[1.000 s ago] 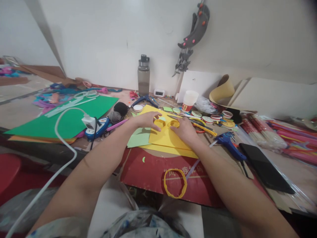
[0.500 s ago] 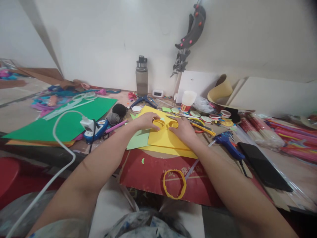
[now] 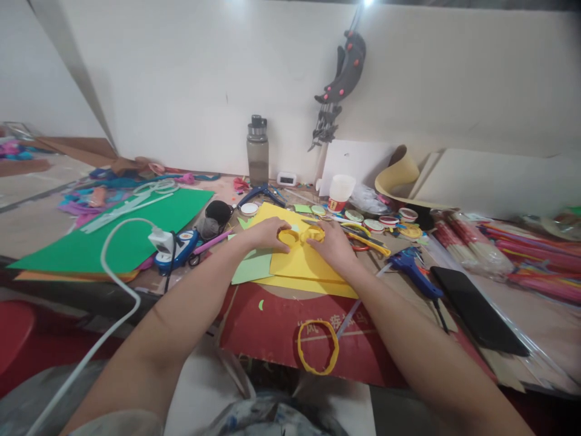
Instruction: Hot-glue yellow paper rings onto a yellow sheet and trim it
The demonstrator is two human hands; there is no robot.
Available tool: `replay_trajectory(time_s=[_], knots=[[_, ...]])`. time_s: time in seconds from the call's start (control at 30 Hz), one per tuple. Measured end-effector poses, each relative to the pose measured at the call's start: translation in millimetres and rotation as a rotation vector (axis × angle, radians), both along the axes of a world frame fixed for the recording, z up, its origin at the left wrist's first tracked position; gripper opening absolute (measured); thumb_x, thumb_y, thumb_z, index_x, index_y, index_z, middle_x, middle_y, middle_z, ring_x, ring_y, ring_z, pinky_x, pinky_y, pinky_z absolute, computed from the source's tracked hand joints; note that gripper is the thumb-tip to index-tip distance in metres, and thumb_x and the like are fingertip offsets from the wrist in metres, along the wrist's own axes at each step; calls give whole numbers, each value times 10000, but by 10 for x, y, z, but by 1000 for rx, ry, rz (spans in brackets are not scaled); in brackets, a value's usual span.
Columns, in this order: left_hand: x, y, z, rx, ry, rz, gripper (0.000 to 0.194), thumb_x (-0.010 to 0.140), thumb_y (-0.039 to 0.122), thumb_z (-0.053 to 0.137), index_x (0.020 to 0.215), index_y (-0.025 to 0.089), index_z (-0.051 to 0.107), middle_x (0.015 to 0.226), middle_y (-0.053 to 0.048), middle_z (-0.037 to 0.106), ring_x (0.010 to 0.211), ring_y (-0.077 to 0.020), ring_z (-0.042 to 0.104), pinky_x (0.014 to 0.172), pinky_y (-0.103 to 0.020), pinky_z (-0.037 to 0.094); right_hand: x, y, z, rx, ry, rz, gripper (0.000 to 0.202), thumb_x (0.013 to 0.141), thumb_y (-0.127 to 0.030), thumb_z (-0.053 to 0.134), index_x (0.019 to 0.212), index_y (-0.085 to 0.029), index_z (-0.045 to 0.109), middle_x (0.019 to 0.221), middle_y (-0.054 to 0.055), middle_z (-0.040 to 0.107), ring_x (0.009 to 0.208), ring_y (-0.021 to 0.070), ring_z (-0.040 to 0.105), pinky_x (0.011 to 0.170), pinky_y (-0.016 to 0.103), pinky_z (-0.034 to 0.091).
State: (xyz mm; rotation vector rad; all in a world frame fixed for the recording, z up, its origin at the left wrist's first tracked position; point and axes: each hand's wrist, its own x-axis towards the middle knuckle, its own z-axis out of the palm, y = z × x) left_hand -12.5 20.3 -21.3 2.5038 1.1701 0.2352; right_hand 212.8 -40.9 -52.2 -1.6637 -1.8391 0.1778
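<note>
My left hand is closed around the side of a small yellow paper ring, with thumb and fingers on its edge. Opposite it, my right hand pinches a second small yellow paper piece, curled like a ring and partly covered by the fingers. Both pieces are over yellow sheets, apart from each other. A pale green sheet lies by my left wrist. Nearer to me, a larger yellow paper ring lies at the edge of a red board.
Yellow-handled scissors, a blue glue gun and a black phone lie to the right. Left are a green sheet, a blue power strip and a white cable. A bottle stands behind.
The view has tilted up a little, so everything sits lower. The yellow piece in my right hand looks slightly turned; both hands stay over the yellow sheets.
</note>
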Motion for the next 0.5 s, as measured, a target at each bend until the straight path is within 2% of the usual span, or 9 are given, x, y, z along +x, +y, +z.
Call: replay_trajectory(time_s=[0.27,0.5], knots=[[-8,2,-15,-28,-5,9,856,624,525,795,1377,184,568,1285,-129,634,1146,-301,614,975,-342,466,-47,-58,74,-93,-21,-28,535,839,-325,710,1328,-128,617,1287,183,585,1199,311,593,1059,436,445],[-6,12,-12,21,43,-18,773,678,572,733,1319,154,626,1269,-139,646,1184,-319,589,1009,-354,450,-76,-74,128,-161,-71,-30,567,864,-315,699,1377,-101,588,1325,186,580,1239,287,572,1080,381,418]])
